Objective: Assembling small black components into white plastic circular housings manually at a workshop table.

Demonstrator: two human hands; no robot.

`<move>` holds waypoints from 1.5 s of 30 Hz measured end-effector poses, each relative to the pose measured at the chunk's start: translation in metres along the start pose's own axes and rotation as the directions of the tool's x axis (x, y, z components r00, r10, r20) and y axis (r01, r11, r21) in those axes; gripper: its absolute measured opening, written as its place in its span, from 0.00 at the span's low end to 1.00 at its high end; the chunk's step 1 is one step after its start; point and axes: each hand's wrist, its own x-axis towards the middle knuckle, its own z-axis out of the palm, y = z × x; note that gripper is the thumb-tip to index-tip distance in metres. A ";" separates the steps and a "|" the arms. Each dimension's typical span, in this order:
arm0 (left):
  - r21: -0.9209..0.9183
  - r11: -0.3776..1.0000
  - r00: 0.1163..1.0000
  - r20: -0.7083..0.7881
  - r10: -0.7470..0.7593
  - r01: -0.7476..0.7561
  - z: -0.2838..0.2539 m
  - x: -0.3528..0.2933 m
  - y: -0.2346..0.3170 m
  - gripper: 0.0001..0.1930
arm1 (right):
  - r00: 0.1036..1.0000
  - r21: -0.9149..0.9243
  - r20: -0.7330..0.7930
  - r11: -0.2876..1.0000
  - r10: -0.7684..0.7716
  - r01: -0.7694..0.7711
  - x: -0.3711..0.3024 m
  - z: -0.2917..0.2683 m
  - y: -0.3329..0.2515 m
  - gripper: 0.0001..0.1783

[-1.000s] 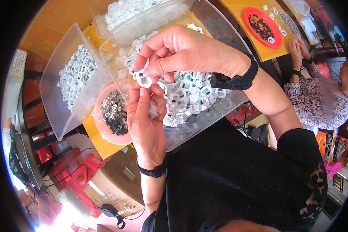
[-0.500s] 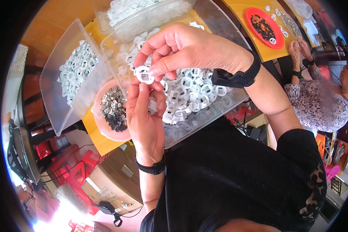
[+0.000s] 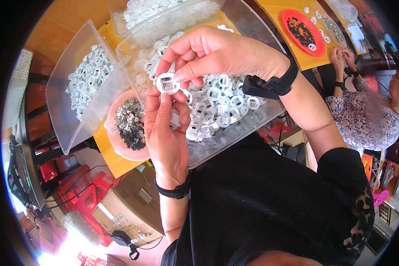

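One white ring [image 3: 167, 84] between both hands [image 3: 167, 142] [image 3: 221, 55], more face-on than before.

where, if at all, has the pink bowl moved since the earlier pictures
No: judged against the yellow table, the pink bowl sits in the same place.

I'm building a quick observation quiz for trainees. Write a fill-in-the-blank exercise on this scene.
1. The left hand and right hand hold a round plastic part coloured ____.
2. The left wristband is ____.
3. The pink bowl stands to the ____ of the left hand.

Missing words: white; black; left.
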 end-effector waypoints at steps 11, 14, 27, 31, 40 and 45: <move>0.002 1.000 1.000 0.003 -0.004 0.004 0.001 -0.001 0.001 0.12 | 1.000 0.057 -0.020 0.998 0.023 -0.022 0.001 -0.004 0.005 0.16; 0.007 1.000 1.000 -0.014 -0.026 0.026 0.003 -0.002 0.003 0.12 | 0.999 0.034 -0.038 0.999 0.025 -0.024 0.001 -0.004 0.007 0.16; 0.093 0.995 0.991 0.131 0.020 -0.033 -0.003 0.000 0.000 0.11 | 1.000 -0.069 -0.021 0.997 0.020 -0.021 -0.001 -0.003 0.000 0.14; 0.140 0.990 0.996 0.086 -0.008 -0.004 0.004 -0.005 0.001 0.11 | 0.999 -0.077 -0.038 0.997 -0.027 0.024 0.000 -0.002 0.003 0.13; 0.159 0.987 0.989 0.143 -0.021 -0.002 0.002 -0.003 0.001 0.11 | 0.999 -0.056 -0.052 0.998 -0.009 0.006 -0.001 0.000 0.000 0.13; 0.172 0.985 0.990 0.135 -0.043 0.020 0.005 -0.003 0.003 0.11 | 0.997 -0.056 -0.070 0.998 -0.031 0.027 -0.001 -0.001 0.003 0.12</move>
